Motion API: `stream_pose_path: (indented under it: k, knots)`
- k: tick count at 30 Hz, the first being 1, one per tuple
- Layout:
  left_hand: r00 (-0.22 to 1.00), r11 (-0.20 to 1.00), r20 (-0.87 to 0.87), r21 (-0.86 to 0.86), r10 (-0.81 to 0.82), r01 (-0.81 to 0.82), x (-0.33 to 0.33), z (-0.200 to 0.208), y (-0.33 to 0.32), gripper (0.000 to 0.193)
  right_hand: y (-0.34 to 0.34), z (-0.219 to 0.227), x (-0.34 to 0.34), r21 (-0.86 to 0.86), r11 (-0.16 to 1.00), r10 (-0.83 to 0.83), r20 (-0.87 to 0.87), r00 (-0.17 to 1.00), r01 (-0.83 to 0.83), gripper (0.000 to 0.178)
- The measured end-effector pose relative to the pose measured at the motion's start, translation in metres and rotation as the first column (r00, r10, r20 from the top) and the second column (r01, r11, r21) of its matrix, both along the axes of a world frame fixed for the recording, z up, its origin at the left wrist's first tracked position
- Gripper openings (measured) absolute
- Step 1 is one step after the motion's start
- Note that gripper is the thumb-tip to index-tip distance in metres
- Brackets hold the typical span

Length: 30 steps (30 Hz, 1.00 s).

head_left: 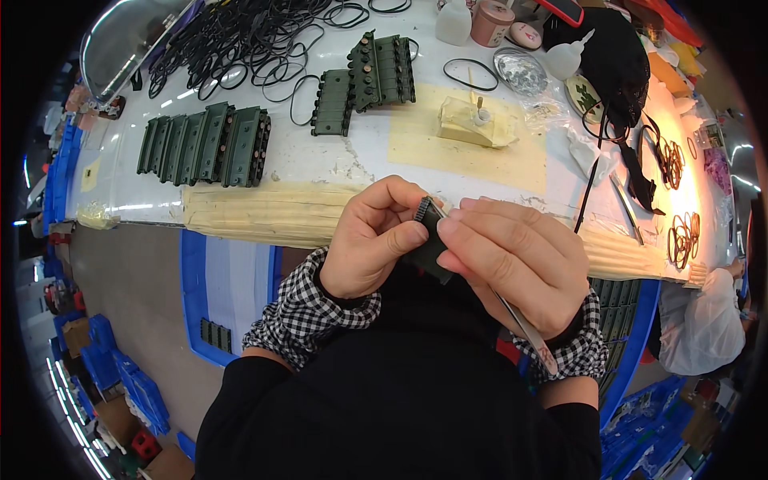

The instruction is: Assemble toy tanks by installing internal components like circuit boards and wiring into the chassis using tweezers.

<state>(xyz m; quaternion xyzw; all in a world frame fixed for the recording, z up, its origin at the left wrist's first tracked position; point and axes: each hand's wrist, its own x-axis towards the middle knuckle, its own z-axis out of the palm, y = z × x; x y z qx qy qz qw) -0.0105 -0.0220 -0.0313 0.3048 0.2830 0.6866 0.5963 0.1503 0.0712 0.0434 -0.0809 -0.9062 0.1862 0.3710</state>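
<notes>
My left hand [374,240] pinches a small dark green plastic part [428,256] with a ridged end, just off the table's near edge. From the other side my right hand [524,260] closes on a slim metal tool [524,330]. Its tip meets the ridged upper end of the part, while its flat rear end sticks out below the palm. I cannot tell exactly what kind of tool it is. My fingers cover much of the part's right side.
Green ridged plastic pieces stand in rows [204,146] at left and a stack [380,76] at the back. Black rubber bands [232,48] lie heaped behind. A tape-wrapped block [472,124] sits ahead, tweezers [626,206] at right. Blue trays [192,296] flank me below the taped edge.
</notes>
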Motion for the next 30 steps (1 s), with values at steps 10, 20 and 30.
stream_pose_path:
  k: [10, 20, 30]
  knots:
    - [0.974, 0.998, 0.218, 0.026, -0.063, 0.058, -0.006, -0.014, -0.004, 0.022, 0.012, 0.011, 0.013, -0.461, 0.886, -0.002, -0.104, 0.995, -0.047, 0.018]
    - [0.999, 0.996, 0.050, 0.092, 0.013, -0.017, -0.004, -0.010, -0.003, 0.025, 0.010, 0.004, 0.011, -0.533, 0.839, 0.054, -0.110, 0.992, -0.105, 0.022]
    - [0.904, 0.907, -0.360, 0.415, 0.229, -0.064, -0.020, -0.008, 0.015, 0.030, -0.008, -0.022, -0.004, -0.210, 0.973, -0.114, -0.096, 0.989, 0.092, 0.032]
